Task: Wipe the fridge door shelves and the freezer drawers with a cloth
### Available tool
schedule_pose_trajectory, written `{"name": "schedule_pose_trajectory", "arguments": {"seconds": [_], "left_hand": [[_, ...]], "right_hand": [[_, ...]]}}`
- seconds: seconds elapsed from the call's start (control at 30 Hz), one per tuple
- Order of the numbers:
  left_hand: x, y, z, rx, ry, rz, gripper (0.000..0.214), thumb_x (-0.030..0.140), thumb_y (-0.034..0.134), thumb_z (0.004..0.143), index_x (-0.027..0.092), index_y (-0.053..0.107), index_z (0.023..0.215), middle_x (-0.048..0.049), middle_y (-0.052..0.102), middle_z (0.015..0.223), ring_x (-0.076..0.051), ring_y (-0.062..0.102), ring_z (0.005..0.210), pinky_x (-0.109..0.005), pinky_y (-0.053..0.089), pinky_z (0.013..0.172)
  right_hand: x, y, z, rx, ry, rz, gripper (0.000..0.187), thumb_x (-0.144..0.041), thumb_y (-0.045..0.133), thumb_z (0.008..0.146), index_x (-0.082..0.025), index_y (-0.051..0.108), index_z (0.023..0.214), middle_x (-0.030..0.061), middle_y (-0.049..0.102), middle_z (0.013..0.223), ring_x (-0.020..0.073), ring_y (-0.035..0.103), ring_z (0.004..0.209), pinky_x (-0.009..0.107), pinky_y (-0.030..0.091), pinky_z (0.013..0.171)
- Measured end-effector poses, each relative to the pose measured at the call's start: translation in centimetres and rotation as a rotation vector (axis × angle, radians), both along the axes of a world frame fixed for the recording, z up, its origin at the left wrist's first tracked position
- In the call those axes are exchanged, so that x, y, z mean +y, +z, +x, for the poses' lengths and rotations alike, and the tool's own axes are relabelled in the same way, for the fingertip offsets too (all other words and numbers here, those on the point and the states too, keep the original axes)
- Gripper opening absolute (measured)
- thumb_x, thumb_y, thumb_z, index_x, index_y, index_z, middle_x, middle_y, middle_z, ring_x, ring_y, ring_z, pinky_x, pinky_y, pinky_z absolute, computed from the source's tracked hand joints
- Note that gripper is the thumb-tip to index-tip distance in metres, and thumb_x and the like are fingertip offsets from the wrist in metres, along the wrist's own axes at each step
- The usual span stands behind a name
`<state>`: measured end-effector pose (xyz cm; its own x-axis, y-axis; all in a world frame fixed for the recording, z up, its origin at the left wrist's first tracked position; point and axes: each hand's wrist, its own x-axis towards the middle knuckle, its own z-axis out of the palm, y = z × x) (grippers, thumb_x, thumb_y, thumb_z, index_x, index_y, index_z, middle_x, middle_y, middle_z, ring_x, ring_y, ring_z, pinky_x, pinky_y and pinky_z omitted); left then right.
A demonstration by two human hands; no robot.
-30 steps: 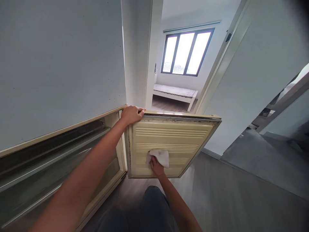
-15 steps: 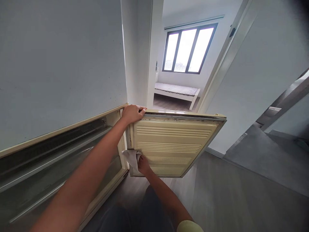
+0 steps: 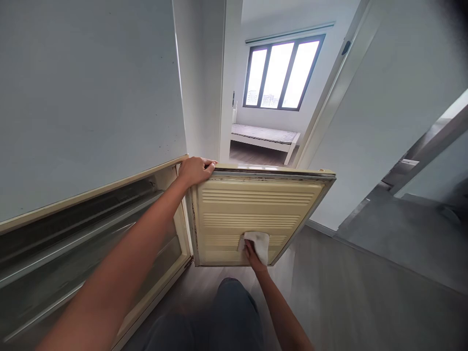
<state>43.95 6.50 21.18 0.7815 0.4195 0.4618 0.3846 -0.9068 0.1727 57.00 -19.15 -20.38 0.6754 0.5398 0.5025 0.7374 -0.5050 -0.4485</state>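
A cream-coloured fridge door [image 3: 256, 214] stands swung open, its ribbed inner panel facing the viewer, dark grime along its hinge-side edge at 9 o'clock. A small white cloth [image 3: 259, 242] is pressed flat against the panel's lower part, toward 5 o'clock.

Three-pane window [image 3: 278, 75] beyond the doorway, bare bed frame [image 3: 263, 138] beneath it, grey wood floor [image 3: 347, 297]

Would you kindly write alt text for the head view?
A right hand presses a white cloth on the ribbed inside of an open cream door; the left hand grips its top corner. A doorway beyond shows a window.
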Motion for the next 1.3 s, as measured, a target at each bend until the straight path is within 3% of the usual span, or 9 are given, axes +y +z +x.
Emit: {"name": "schedule_pose_trajectory", "arguments": {"seconds": [0.2,0.43,0.57,0.7,0.93,1.0,1.1,1.17,1.3], "left_hand": [[-0.2,0.1,0.1,0.006,0.013,0.006,0.045,0.045,0.035,0.084,0.033,0.069,0.111,-0.0022,0.078,0.094,-0.025,0.067,0.090,-0.035,0.047,0.077],[-0.3,0.1,0.0,0.008,0.028,0.002,0.045,0.047,0.034,0.084,0.034,0.069,0.110,-0.0021,0.078,0.091,-0.025,0.067,0.087,-0.035,0.047,0.075],[-0.3,0.0,0.0,0.009,0.026,-0.001,0.044,0.046,0.035,0.084,0.035,0.069,0.110,-0.0020,0.078,0.093,-0.025,0.067,0.088,-0.034,0.046,0.073],[-0.3,0.0,0.0,0.010,0.023,-0.004,0.044,0.045,0.034,0.085,0.035,0.069,0.110,-0.0015,0.078,0.094,-0.024,0.067,0.088,-0.034,0.046,0.072],[-0.4,0.0,0.1,0.014,0.024,0.008,0.045,0.045,0.034,0.085,0.035,0.068,0.112,-0.0019,0.077,0.096,-0.024,0.067,0.092,-0.034,0.046,0.073],[-0.4,0.0,0.1,0.016,0.024,0.009,0.044,0.045,0.034,0.085,0.035,0.068,0.112,-0.0018,0.077,0.098,-0.024,0.066,0.093,-0.034,0.045,0.074],[-0.5,0.1,0.1,0.021,0.025,0.008,0.044,0.045,0.034,0.085,0.034,0.068,0.112,-0.0014,0.077,0.097,-0.023,0.066,0.094,-0.033,0.046,0.075],[-0.6,0.1,0.0,0.021,0.025,0.008,0.044,0.045,0.034,0.085,0.034,0.068,0.112,-0.0019,0.077,0.096,-0.024,0.066,0.093,-0.034,0.046,0.074],[-0.7,0.1,0.0,0.019,0.019,0.007,0.044,0.045,0.034,0.085,0.035,0.068,0.111,-0.0022,0.077,0.096,-0.024,0.067,0.093,-0.034,0.046,0.073]], "right_hand": [[-4.7,-0.6,4.3,-0.051,-0.158,-0.066,0.048,-0.043,0.032,0.089,-0.023,0.060,0.123,0.0089,0.053,0.135,0.0277,0.038,0.133,0.048,0.028,0.112],[-7.8,0.3,6.5,-0.085,-0.340,0.049,0.061,-0.045,0.031,0.089,-0.006,0.046,0.132,0.0239,0.038,0.142,0.0343,0.028,0.137,0.054,0.031,0.108],[-5.8,2.5,6.1,0.046,-0.470,0.339,0.069,-0.041,0.032,0.086,-0.003,0.028,0.144,0.0249,0.031,0.147,0.0340,0.024,0.140,0.050,0.027,0.111],[-1.6,3.7,5.5,0.133,-0.675,0.543,0.066,-0.030,0.016,0.089,-0.002,0.006,0.148,0.0266,0.020,0.150,0.0318,0.020,0.142,0.046,0.026,0.112],[5.0,3.0,4.1,0.407,-1.014,0.679,0.069,-0.033,-0.010,0.088,0.002,0.002,0.146,0.0384,0.018,0.142,0.0466,0.024,0.135,0.064,0.027,0.099],[7.2,2.7,2.7,0.501,-0.990,0.604,0.066,-0.035,-0.006,0.091,-0.005,0.013,0.147,0.0340,0.029,0.138,0.0442,0.032,0.131,0.065,0.031,0.096],[11.1,2.3,-0.2,0.652,-0.821,0.359,0.051,-0.044,0.027,0.096,-0.020,0.034,0.140,0.0184,0.047,0.130,0.0315,0.047,0.120,0.058,0.040,0.096],[13.9,2.3,-2.5,0.736,-0.669,0.164,0.047,-0.047,0.043,0.092,-0.022,0.045,0.131,0.0122,0.052,0.126,0.0246,0.053,0.112,0.051,0.045,0.095],[18.9,3.0,-6.9,0.827,-0.344,-0.129,0.040,-0.046,0.049,0.090,-0.019,0.055,0.120,0.0095,0.058,0.119,0.0202,0.057,0.103,0.044,0.050,0.089]]}}
